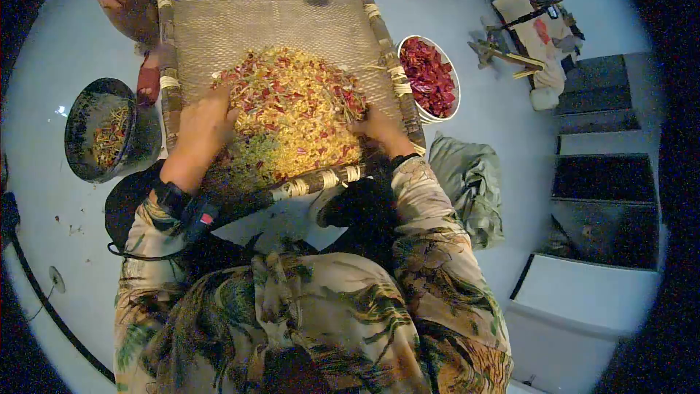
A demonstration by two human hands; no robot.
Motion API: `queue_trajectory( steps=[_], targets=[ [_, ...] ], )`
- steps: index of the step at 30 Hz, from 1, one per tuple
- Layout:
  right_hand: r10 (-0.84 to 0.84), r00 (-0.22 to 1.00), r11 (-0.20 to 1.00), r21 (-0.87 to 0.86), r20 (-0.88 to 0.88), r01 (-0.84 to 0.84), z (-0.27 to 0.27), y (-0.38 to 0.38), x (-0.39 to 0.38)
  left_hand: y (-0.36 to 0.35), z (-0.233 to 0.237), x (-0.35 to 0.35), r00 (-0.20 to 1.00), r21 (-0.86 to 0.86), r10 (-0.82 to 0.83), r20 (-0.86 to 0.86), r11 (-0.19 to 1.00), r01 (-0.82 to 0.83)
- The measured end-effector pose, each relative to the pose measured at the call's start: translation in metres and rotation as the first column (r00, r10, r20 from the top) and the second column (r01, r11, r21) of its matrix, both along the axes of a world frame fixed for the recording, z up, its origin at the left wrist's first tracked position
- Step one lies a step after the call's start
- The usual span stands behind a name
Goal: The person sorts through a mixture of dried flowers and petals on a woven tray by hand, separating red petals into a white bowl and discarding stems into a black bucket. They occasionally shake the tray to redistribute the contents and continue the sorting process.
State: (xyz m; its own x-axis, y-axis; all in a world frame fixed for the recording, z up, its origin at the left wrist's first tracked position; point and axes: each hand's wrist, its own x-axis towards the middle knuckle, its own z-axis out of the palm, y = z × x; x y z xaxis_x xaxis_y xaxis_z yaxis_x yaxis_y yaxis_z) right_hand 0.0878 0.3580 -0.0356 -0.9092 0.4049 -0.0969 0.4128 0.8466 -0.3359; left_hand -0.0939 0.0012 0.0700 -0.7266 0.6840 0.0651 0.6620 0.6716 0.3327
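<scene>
The square tray [277, 22] in the middle of the frame is woven from thin tan strips, rough and matt, with wooden poles tied in pale bands. The heap of yellow seeds and red flakes [292, 113] on it looks dry and crumbly. At the upper right, the red chillies [429, 76] look shiny in a smooth white bowl [453, 106]. The round black pot [82, 113] at the left looks dull. My leafy sleeves [426, 204] are soft cloth.
</scene>
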Motion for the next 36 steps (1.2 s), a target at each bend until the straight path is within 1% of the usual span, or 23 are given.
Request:
queue_trajectory(
  steps=[1, 2, 4, 5, 7, 9, 11, 13, 15, 16, 18, 19, 21, 22, 24, 25, 27, 30, 31, 34, 36],
  targets=[
    [0.012, 0.999, 1.000, -0.014, -0.031, -0.013, 0.003, 0.003, -0.006, 0.000, -0.001, 0.000, 1.000, 0.016, -0.016, -0.019, 1.000, 0.016],
    [0.025, 0.998, 0.999, -0.027, -0.062, -0.027, 0.006, 0.005, -0.012, 0.001, 0.000, 0.000, 1.000, 0.029, -0.020, 0.001, 0.999, 0.020],
    [-0.070, 0.997, 0.996, -0.056, 0.044, 0.073, 0.034, -0.011, -0.031, 0.002, 0.001, 0.000, 0.999, 0.053, -0.029, 0.040, 0.998, 0.027],
    [-0.175, 0.968, 0.981, -0.056, 0.179, 0.188, 0.064, -0.033, -0.045, 0.002, 0.002, 0.001, 0.998, 0.044, -0.042, 0.036, 0.998, 0.040],
    [-0.201, 0.940, 0.964, -0.114, 0.275, 0.240, 0.072, -0.036, -0.058, 0.000, 0.006, 0.000, 0.998, 0.021, -0.066, 0.026, 0.998, 0.065],
    [-0.061, 0.979, 0.962, -0.252, 0.195, 0.110, 0.041, -0.010, -0.069, 0.001, 0.011, 0.001, 0.999, 0.029, -0.032, 0.039, 0.999, 0.031],
    [-0.012, 0.988, 0.995, -0.099, 0.157, 0.028, 0.007, 0.014, -0.083, 0.001, 0.016, 0.000, 0.998, 0.010, -0.001, 0.056, 1.000, 0.001],
    [-0.016, 0.985, 0.996, -0.086, 0.171, 0.031, 0.014, 0.007, -0.095, 0.000, 0.022, -0.002, 0.997, -0.041, 0.026, 0.076, 0.999, -0.023],
    [-0.071, 0.970, 0.972, -0.203, 0.234, 0.120, 0.034, -0.008, -0.110, -0.002, 0.022, -0.003, 0.997, -0.007, 0.025, 0.077, 1.000, -0.025],
    [-0.006, 0.977, 0.964, -0.258, 0.215, 0.063, 0.039, -0.010, -0.116, -0.003, 0.021, -0.004, 0.997, 0.010, 0.026, 0.079, 1.000, -0.027],
    [0.123, 0.978, 0.930, -0.365, 0.167, -0.055, 0.047, -0.012, -0.129, -0.006, 0.025, -0.004, 0.998, 0.105, 0.016, 0.057, 0.994, -0.022],
    [0.139, 0.973, 0.946, -0.314, 0.182, -0.077, 0.049, -0.015, -0.137, -0.008, 0.027, -0.004, 0.999, 0.150, 0.013, 0.046, 0.989, -0.019],
    [0.170, 0.963, 0.969, -0.213, 0.210, -0.125, 0.047, -0.022, -0.154, -0.013, 0.031, -0.010, 0.996, 0.090, 0.065, 0.060, 0.993, -0.071],
    [0.187, 0.952, 0.967, -0.216, 0.242, -0.135, 0.043, -0.024, -0.164, -0.015, 0.034, -0.013, 0.994, 0.060, 0.093, 0.065, 0.993, -0.097],
    [0.219, 0.927, 0.963, -0.219, 0.306, -0.155, 0.035, -0.027, -0.184, -0.021, 0.041, -0.019, 0.988, 0.082, 0.130, 0.080, 0.987, -0.136],
    [0.241, 0.931, 0.964, -0.178, 0.274, -0.197, 0.028, -0.030, -0.193, -0.024, 0.042, -0.021, 0.985, 0.094, 0.149, 0.088, 0.983, -0.157],
    [0.287, 0.935, 0.957, -0.094, 0.210, -0.273, 0.019, -0.042, -0.207, -0.029, 0.043, -0.024, 0.987, 0.178, 0.158, 0.031, 0.971, -0.161],
    [0.380, 0.900, 0.920, 0.009, 0.212, -0.391, 0.014, -0.077, -0.226, -0.038, 0.040, -0.030, 0.984, 0.303, 0.171, -0.038, 0.941, -0.152],
    [0.400, 0.892, 0.914, -0.019, 0.211, -0.405, 0.020, -0.092, -0.230, -0.040, 0.038, -0.032, 0.982, 0.346, 0.177, -0.060, 0.927, -0.146],
    [0.439, 0.872, 0.898, -0.092, 0.217, -0.430, 0.038, -0.134, -0.230, -0.045, 0.031, -0.039, 0.976, 0.327, 0.204, -0.077, 0.930, -0.168],
    [0.479, 0.860, 0.878, -0.107, 0.178, -0.467, 0.045, -0.156, -0.223, -0.049, 0.034, -0.040, 0.976, 0.329, 0.208, -0.057, 0.927, -0.179]
  ],
)
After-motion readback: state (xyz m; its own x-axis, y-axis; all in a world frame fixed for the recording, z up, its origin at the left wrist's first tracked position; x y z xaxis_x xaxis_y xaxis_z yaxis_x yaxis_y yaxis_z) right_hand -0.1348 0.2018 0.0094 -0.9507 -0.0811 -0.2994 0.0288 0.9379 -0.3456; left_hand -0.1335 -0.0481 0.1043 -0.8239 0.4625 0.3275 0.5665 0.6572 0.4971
